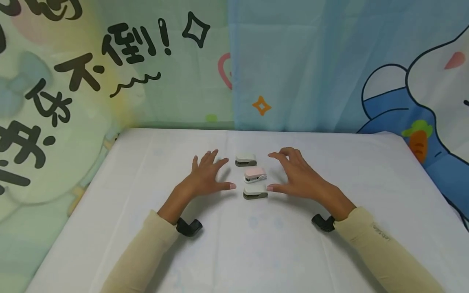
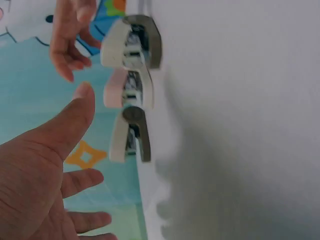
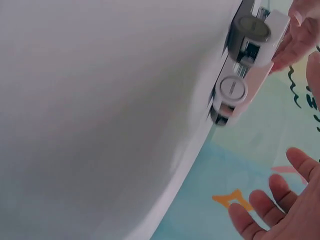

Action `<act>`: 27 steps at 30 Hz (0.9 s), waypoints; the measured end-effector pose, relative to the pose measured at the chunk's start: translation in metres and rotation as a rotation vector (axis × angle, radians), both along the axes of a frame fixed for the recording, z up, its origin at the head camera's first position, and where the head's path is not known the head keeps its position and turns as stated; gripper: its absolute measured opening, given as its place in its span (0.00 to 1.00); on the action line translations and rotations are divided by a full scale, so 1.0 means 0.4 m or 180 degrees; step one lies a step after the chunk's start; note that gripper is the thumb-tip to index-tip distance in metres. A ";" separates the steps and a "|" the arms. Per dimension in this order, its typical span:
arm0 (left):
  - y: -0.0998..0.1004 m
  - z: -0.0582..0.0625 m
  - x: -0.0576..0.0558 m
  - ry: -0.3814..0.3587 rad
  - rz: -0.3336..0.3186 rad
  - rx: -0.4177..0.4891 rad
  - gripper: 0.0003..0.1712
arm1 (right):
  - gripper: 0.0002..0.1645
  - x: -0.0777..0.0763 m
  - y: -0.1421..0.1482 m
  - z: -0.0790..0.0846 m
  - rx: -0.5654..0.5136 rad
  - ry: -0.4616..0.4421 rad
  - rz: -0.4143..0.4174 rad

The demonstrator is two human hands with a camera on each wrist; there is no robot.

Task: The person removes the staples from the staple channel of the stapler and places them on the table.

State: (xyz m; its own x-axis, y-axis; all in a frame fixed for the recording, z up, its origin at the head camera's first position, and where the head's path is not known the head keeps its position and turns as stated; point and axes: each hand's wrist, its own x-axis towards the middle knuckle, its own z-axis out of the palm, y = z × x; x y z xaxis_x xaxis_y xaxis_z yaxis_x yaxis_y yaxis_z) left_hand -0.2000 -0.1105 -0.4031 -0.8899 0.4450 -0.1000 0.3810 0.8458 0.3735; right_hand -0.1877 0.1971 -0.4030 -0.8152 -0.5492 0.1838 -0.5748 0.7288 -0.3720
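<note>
Three small staplers lie in a column on the white table. The far stapler (image 1: 246,160) and the near stapler (image 1: 255,191) are white with grey-green bases; between them sits a pink stapler (image 1: 255,174) with a white base. To their left is my left hand (image 1: 206,176), fingers spread and thumb pointing at the near stapler. My right hand (image 1: 298,175) is on the other side, fingers loosely bent, its thumb tip right by the near stapler's end. Neither hand holds anything. In the left wrist view, my left palm (image 2: 30,195) faces the row of staplers.
A white cloth covers the table (image 1: 234,252). Printed curtains hang behind it, a green one (image 1: 176,106) at the left and a blue one (image 1: 311,81) at the right. Both wrists wear black camera mounts, and the sleeves are beige.
</note>
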 end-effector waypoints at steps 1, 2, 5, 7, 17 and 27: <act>0.005 0.002 0.002 0.0012 -0.0024 0.0070 0.47 | 0.53 0.000 -0.006 0.000 -0.0032 -0.0005 0.0019; 0.011 0.003 0.004 0.0021 -0.0054 0.0113 0.44 | 0.51 0.000 -0.012 -0.001 -0.0050 -0.0013 0.0034; 0.027 -0.001 0.008 -0.0090 -0.0170 0.0296 0.32 | 0.43 0.004 -0.031 -0.002 -0.0151 -0.0081 0.0072; 0.037 -0.009 0.011 -0.0264 -0.0281 0.0455 0.24 | 0.36 0.008 -0.044 0.000 -0.0280 -0.0120 0.0113; 0.085 -0.050 0.025 -0.0584 -0.0808 0.1020 0.17 | 0.13 0.017 -0.103 -0.007 -0.0774 -0.0418 0.0794; 0.135 -0.059 0.037 -0.0426 -0.0729 0.0792 0.10 | 0.12 0.027 -0.130 -0.009 -0.0560 -0.0811 0.0843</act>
State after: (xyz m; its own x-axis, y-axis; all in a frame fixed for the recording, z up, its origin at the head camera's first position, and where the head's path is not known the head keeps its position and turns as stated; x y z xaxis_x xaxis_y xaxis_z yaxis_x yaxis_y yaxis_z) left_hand -0.1852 -0.0566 -0.4266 -0.7508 0.6566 -0.0723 0.4838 0.6211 0.6166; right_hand -0.1768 0.1452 -0.4064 -0.6814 -0.7245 0.1042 -0.6074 0.4804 -0.6327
